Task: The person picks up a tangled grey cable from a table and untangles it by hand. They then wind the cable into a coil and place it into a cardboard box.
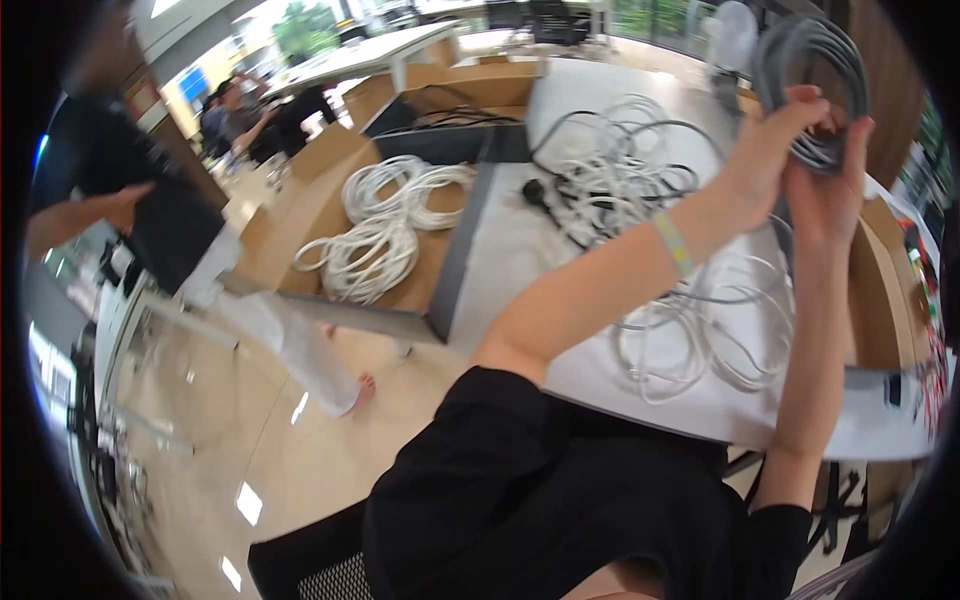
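Note:
A coil of grey cable [848,62] is held up above the far right of the table. My left hand [778,140], with a yellow-green band on its wrist, is closed around the lower part of the coil. Just below and to the right, my right hand [828,185] also grips the coil's lower end, its thumb raised. Between my arms and beyond them, a loose tangle of white cables [640,190] spreads over the white table [500,230]. A black plug [535,192] lies at the tangle's left side.
Left of the tangle, an open cardboard box [445,285] contains coiled white cables [370,255]. Behind it another box [490,90] holds black cables. A third box [880,290] stands at the right. A person [140,190] in dark top and white trousers stands at left.

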A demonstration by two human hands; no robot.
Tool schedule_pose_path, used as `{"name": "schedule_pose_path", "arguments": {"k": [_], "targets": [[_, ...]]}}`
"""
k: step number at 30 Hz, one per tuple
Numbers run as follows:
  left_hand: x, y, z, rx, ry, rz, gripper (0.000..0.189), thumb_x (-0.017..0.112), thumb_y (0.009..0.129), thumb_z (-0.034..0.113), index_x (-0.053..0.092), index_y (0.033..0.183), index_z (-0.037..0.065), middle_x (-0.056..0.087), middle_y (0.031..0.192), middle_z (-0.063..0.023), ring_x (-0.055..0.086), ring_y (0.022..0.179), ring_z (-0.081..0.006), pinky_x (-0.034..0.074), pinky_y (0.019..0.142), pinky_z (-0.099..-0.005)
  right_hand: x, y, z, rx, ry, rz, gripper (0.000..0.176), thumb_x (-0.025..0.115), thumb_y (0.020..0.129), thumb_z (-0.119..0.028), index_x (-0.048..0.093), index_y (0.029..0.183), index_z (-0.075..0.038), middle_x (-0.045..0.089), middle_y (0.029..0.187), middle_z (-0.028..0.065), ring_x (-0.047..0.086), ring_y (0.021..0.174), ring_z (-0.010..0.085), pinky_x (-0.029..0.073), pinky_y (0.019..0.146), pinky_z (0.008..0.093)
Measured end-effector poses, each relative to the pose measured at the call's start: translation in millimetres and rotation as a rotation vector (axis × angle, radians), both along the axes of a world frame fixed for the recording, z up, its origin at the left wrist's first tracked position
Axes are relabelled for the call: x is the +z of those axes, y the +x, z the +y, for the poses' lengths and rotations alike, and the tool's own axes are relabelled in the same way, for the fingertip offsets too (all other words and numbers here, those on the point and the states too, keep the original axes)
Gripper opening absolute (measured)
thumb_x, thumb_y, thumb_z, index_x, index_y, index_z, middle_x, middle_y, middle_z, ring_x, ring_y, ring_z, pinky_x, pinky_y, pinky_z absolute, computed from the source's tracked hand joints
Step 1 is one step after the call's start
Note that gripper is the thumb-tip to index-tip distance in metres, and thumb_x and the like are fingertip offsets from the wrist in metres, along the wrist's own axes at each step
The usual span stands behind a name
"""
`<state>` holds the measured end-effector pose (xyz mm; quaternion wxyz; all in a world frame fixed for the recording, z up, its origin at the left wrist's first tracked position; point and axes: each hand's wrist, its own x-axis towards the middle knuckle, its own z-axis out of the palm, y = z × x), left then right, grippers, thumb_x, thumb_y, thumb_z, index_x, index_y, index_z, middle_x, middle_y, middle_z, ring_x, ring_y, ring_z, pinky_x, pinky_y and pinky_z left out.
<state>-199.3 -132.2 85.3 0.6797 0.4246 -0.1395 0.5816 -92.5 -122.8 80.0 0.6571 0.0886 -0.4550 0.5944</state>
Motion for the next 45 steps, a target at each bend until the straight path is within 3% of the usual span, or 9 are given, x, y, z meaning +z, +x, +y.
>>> {"name": "schedule_pose_path", "arguments": {"k": [4, 10, 18, 23, 25, 28, 32, 36, 45], "targets": [[-4, -2, 0, 0.172, -0.130, -0.078, 0.014, 0.060, 0.080, 0.021, 0.055, 0.076, 0.009, 0.053, 0.070, 0.0020, 0.051, 0.068, -0.0075, 0.041, 0.065, -0.0228, -10, -20, 2, -0.094, 0.009, -0.054, 0.029, 0.047, 0.091, -0.035, 0.056, 0.091, -0.007, 0.055, 0.103, 0.0081, 0.049, 0.105, 0.0179, 0.033, 0.097, 0.0400], [-7, 0, 0, 0.431, -0.162, -0.111, 0.015, 0.059, 0.083, 0.018, 0.054, 0.077, 0.005, 0.056, 0.065, -0.0001, 0.049, 0.055, -0.0039, 0.039, 0.051, -0.0192, -23, -34, 2, -0.462, -0.225, -0.154, 0.031, 0.045, 0.092, -0.028, 0.052, 0.112, -0.006, 0.054, 0.107, 0.0023, 0.050, 0.104, 0.0127, 0.037, 0.093, 0.0279], [8, -15, -15, 0.563, 0.198, -0.015, 0.009, 0.058, 0.081, 0.007, 0.060, 0.085, -0.001, 0.061, 0.075, -0.0029, 0.055, 0.063, -0.0055, 0.044, 0.056, -0.0200, -36, -21, 15, -0.657, -0.105, -0.200, 0.038, 0.037, 0.094, -0.035, 0.043, 0.121, -0.008, 0.047, 0.116, 0.0039, 0.044, 0.112, 0.0130, 0.033, 0.096, 0.0281], [-1, -5, 6, 1.027, 0.426, 0.072, 0.022, 0.062, 0.069, 0.005, 0.058, 0.089, -0.006, 0.063, 0.075, -0.0104, 0.060, 0.073, -0.0162, 0.048, 0.068, -0.0287, -23, -37, -5, -0.514, -0.349, -0.021, 0.051, 0.030, 0.096, -0.037, 0.027, 0.135, -0.005, 0.035, 0.135, 0.0104, 0.037, 0.124, 0.0222, 0.028, 0.103, 0.0352], [-4, -11, 5, 1.024, 0.468, 0.458, 0.059, 0.068, 0.064, 0.016, 0.038, 0.111, 0.000, 0.042, 0.113, -0.0219, 0.039, 0.110, -0.0377, 0.031, 0.095, -0.0413, -19, -32, -7, -0.461, -0.363, -0.034, 0.050, 0.029, 0.096, -0.038, 0.027, 0.135, -0.007, 0.036, 0.135, 0.0100, 0.037, 0.124, 0.0216, 0.029, 0.103, 0.0350], [-8, -5, 5, 1.483, 0.534, 0.348, 0.067, 0.071, 0.060, 0.020, 0.033, 0.112, 0.001, 0.030, 0.124, -0.0234, 0.025, 0.121, -0.0420, 0.023, 0.101, -0.0456, -19, -24, -3, -0.468, -0.327, -0.049, 0.050, 0.029, 0.096, -0.038, 0.027, 0.135, -0.007, 0.036, 0.135, 0.0096, 0.037, 0.123, 0.0213, 0.029, 0.103, 0.0349], [-29, 9, 24, 1.005, 0.359, 0.506, 0.072, 0.073, 0.059, 0.025, 0.037, 0.117, 0.002, 0.020, 0.137, -0.0227, 0.010, 0.130, -0.0433, 0.016, 0.104, -0.0503, -22, -21, 1, -0.483, -0.287, -0.074, 0.050, 0.029, 0.096, -0.038, 0.027, 0.135, -0.007, 0.036, 0.135, 0.0092, 0.037, 0.123, 0.0209, 0.029, 0.103, 0.0348], [-29, -2, 29, 1.383, 0.657, 0.475, 0.066, 0.072, 0.062, 0.034, 0.048, 0.115, 0.002, 0.025, 0.138, -0.0204, 0.014, 0.129, -0.0434, 0.018, 0.104, -0.0478, -25, -44, -4, -0.501, -0.268, -0.102, 0.050, 0.029, 0.096, -0.038, 0.028, 0.135, -0.006, 0.037, 0.135, 0.0087, 0.037, 0.123, 0.0205, 0.029, 0.103, 0.0346], [-6, -39, 11, 1.109, 0.646, 0.139, 0.047, 0.063, 0.073, 0.016, 0.050, 0.114, -0.003, 0.056, 0.112, -0.0193, 0.054, 0.106, -0.0277, 0.040, 0.089, -0.0343, -29, -33, 28, -0.294, -0.046, -0.290, 0.047, 0.030, 0.097, -0.035, 0.030, 0.134, -0.006, 0.039, 0.132, 0.0047, 0.039, 0.121, 0.0163, 0.031, 0.101, 0.0326]]}}
